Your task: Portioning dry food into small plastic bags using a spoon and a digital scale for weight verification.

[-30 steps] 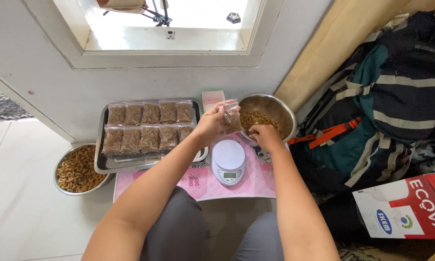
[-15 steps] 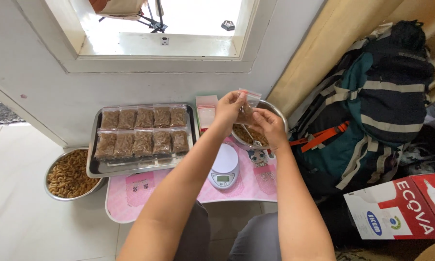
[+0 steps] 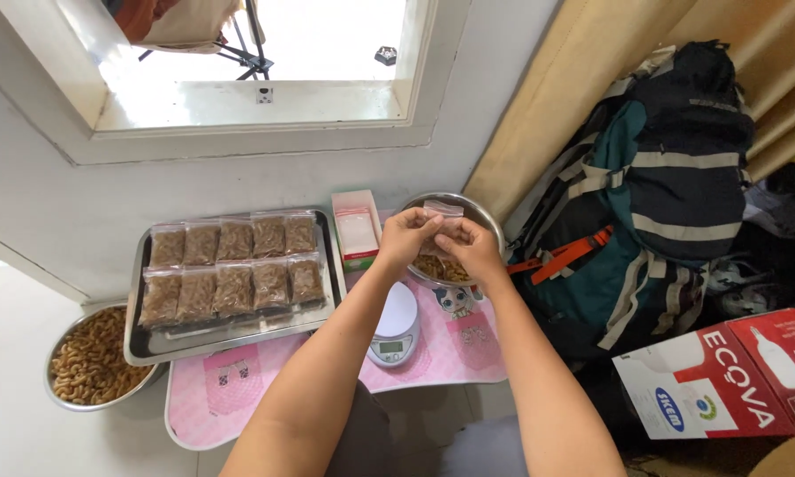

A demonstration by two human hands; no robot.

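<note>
both hands now meet on the bag [image 3: 439, 223] over the far bowl [image 3: 490, 221]; left hand [image 3: 406, 238] and right hand [image 3: 470, 247] pinch its top edge. looks light, floppy, slippery, so grip the seal strip.

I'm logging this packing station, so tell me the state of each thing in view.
Small clear zip bag: held by left hand and right hand.
Round steel bowl: holds brown snacks.
Steel tray: ten filled bags in two rows.
White digital scale: platform bare, display lit.
</note>
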